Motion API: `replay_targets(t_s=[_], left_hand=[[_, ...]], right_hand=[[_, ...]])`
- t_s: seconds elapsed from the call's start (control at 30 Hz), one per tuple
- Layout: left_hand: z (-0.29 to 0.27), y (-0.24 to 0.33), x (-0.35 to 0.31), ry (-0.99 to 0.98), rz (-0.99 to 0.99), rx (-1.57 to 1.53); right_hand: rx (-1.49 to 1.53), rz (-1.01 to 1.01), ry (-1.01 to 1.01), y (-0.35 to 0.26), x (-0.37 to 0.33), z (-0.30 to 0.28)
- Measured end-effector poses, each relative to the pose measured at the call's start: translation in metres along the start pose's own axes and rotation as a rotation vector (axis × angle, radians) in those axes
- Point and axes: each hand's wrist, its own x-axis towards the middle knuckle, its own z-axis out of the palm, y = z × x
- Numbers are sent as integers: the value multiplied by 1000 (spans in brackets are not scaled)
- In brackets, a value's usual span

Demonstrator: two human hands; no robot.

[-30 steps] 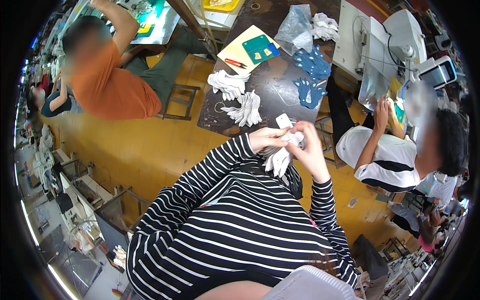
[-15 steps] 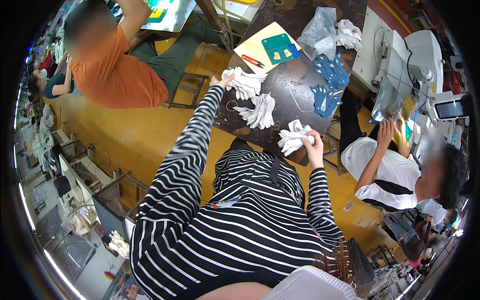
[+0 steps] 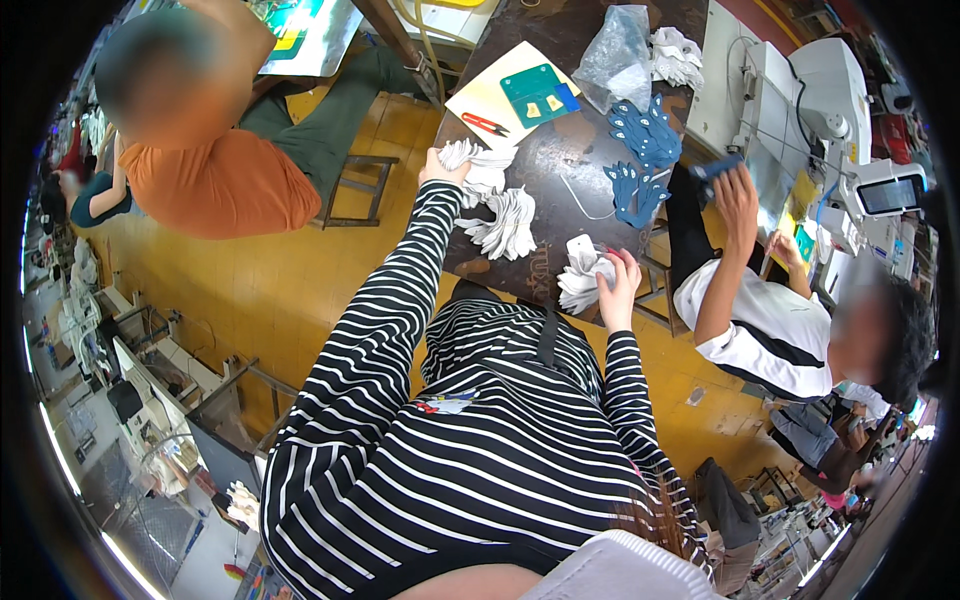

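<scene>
At the table's left edge my left hand [image 3: 441, 170] closes its fingers on the rim of a fanned stack of white gloves [image 3: 484, 172]. Just below it lies a second white glove stack [image 3: 506, 225], untouched. Near the front corner my right hand [image 3: 620, 279] has its fingers bent round the right side of a third white glove stack [image 3: 577, 277], which rests at the table edge. Its fingertips are partly hidden among the gloves. Two bunches of dark blue gloves [image 3: 645, 135] with small pale marks lie farther right.
The dark table [image 3: 545, 160] also bears a yellow sheet [image 3: 480, 90], red thread snips [image 3: 484, 124], a green template [image 3: 535, 95], a clear plastic bag [image 3: 615, 60] and more white gloves [image 3: 677, 58]. One co-worker [image 3: 760, 320] sits right by a white machine [image 3: 815, 100], another [image 3: 220, 180] left.
My left hand has curled from stretched fingers onto the upper white stack. My right hand stays at its stack. The right co-worker's hand has lifted with a dark blue piece.
</scene>
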Motion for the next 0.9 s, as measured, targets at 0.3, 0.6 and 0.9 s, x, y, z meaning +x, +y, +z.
replay_targets(t_s=[0.3,0.6,0.9], left_hand=[[-2,-11,7,91,97,-192],[-44,18,-17,-2,339,-506],[-46,87,-144,83,737,-91]], right_hand=[[-312,299,-126,22,4,36],[-29,101,64,2,4,40],[1006,75,-328,-154,43,14]])
